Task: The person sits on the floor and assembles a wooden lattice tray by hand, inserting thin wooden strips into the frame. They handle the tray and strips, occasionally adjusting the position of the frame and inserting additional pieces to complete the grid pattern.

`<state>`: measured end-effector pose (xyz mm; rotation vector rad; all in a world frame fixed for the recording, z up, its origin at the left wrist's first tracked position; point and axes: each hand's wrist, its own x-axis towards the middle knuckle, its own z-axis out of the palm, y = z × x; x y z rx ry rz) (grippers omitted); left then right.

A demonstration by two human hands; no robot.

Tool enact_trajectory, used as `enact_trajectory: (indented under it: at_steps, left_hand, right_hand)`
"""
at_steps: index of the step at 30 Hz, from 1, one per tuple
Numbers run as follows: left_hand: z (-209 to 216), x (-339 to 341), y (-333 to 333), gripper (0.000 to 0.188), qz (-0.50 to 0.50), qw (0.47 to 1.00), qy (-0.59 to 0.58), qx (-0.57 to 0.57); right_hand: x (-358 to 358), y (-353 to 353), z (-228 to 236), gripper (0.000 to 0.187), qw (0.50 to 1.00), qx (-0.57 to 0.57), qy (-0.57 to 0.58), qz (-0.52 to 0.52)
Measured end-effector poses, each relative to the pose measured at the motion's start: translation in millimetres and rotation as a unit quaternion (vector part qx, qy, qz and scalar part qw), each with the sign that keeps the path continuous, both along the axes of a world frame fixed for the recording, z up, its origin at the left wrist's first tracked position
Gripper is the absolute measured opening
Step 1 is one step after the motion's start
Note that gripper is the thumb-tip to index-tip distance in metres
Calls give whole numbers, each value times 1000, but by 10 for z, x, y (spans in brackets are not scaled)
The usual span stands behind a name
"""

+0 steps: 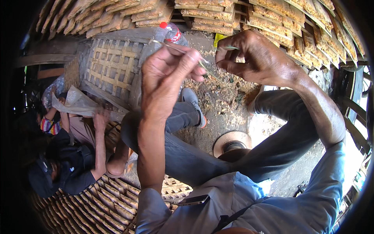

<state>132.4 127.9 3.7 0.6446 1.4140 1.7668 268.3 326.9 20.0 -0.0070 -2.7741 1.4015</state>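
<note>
My left hand (163, 80) is raised over the floor, its thumb and fingers pinched on a thin brownish strip (170, 45). A pale bit and a fine green strand show by its thumb tip. Level with it, my right hand (257, 58) is closed, thumb against curled fingers, with a narrow green strip (229, 48) sticking out of the pinch. A small gap separates the two hands. Beyond my left hand lies a clear plastic bottle (175, 36) with a red cap.
Stacked boards bearing crumbly tan slabs (272, 25) line the far side; more racks (105, 206) stand lower left. A woven bamboo lattice (111, 70) leans at left. There a co-worker (80, 162) handles a plastic sheet (78, 103). Scraps litter the floor around a round disc (222, 144).
</note>
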Motion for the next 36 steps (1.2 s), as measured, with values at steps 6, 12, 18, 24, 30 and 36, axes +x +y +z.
enact_trajectory:
  at_steps: [6,12,18,24,30,36]
  left_hand:
    - [-23,-116,-35,14,131,991,-12,38]
    - [2,-137,9,18,183,979,-38,84]
    - [-12,144,135,26,-30,998,42,-37]
    - [-15,116,115,28,-16,996,66,-50]
    - [-29,197,134,31,-70,969,207,-116]
    - [43,158,109,32,-96,972,137,-165]
  right_hand:
    - [76,10,-45,22,986,-120,-103,53]
    - [104,74,-2,28,985,-149,-88,24]
    - [60,27,18,25,984,-165,-53,38]
    - [89,55,-28,19,996,-78,-32,26]
    - [69,-38,-39,13,990,-136,31,27]
    - [87,-181,-29,12,980,105,171,-19]
